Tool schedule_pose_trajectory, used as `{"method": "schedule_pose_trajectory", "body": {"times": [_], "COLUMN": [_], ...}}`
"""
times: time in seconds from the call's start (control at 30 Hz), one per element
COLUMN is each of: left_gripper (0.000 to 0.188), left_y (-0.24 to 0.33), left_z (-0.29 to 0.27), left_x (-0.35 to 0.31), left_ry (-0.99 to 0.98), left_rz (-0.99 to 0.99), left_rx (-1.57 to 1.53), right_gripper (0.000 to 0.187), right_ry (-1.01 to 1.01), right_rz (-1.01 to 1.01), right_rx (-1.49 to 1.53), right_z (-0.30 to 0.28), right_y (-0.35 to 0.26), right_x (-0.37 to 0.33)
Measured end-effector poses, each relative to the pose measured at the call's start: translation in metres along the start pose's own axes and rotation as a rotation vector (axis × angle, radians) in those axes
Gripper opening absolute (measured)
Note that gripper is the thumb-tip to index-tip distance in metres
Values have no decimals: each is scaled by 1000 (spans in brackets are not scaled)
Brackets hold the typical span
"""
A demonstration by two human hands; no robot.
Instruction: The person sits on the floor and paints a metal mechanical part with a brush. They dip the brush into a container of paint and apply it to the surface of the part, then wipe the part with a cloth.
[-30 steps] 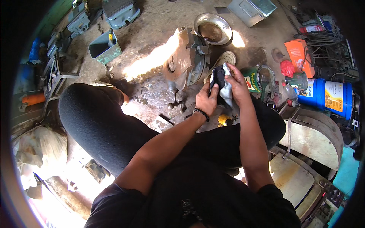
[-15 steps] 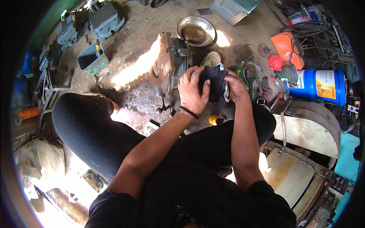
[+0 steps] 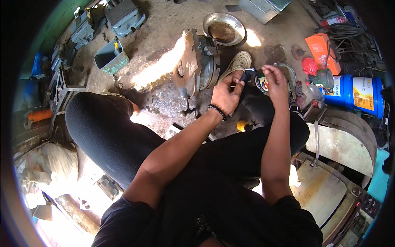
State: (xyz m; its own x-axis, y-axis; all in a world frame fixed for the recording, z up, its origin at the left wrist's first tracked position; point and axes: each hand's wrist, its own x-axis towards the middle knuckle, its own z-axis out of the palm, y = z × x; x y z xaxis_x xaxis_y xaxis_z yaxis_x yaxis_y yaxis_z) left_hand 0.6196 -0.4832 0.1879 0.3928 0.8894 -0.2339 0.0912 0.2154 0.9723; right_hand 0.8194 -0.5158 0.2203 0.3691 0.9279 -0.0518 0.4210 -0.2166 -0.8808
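Left hand (image 3: 226, 96) closed on a dark cloth (image 3: 254, 101), thumb and fingers gathered at its far left corner; a beaded bracelet (image 3: 217, 112) sits on that wrist. Right hand (image 3: 277, 84) raised beside the cloth to the right, fingers half-bent, nothing visible between them; hands apart. Cloth hangs from the left grip, right of centre, over the floor between the worn shoe (image 3: 240, 61) at the far side and a small yellow object (image 3: 243, 125) at the near side. Its lower right boundary runs into the black trousers (image 3: 263, 142); cannot tell whether they touch. A green tin (image 3: 261, 81) stands just beyond the gap between the hands; a heavy-looking metal machine part (image 3: 209, 68) lies to the left, a round metal basin (image 3: 224, 31) farther off. Handling, judged by look: light, limp, soft, unlikely to break; no stiffness, so it should fold or bunch under its own weight. Slipperiness not readable; fabric against bare skin probably grips well. Best hold: a pinch at the far edge near the pale patch, one hand per corner, to keep it spread; a mid-cloth grab would likely bunch it.
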Motion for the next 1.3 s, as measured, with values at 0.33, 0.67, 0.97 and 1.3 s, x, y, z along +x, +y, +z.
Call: {"method": "schedule_pose_trajectory", "body": {"times": [0.33,0.67,0.97,1.3], "left_gripper": [18,31,42,41], "left_y": [-26,-54,-71,-73], "left_z": [-3,5,-5,5], "left_x": [21,10,37,59], "left_ry": [-27,131,231,330], "left_rz": [130,-199,-316,-562], "left_rx": [-217,-106,-415,-1086], "right_gripper": [41,34,23,8], "right_ry": [-290,-234,-218,-59], "right_rz": [329,71,752,831], "right_rx": [233,-316,391,507], "right_z": [32,59,117,138], "right_y": [7,16,-1,17], "right_x": [-11,0,67,94]}}
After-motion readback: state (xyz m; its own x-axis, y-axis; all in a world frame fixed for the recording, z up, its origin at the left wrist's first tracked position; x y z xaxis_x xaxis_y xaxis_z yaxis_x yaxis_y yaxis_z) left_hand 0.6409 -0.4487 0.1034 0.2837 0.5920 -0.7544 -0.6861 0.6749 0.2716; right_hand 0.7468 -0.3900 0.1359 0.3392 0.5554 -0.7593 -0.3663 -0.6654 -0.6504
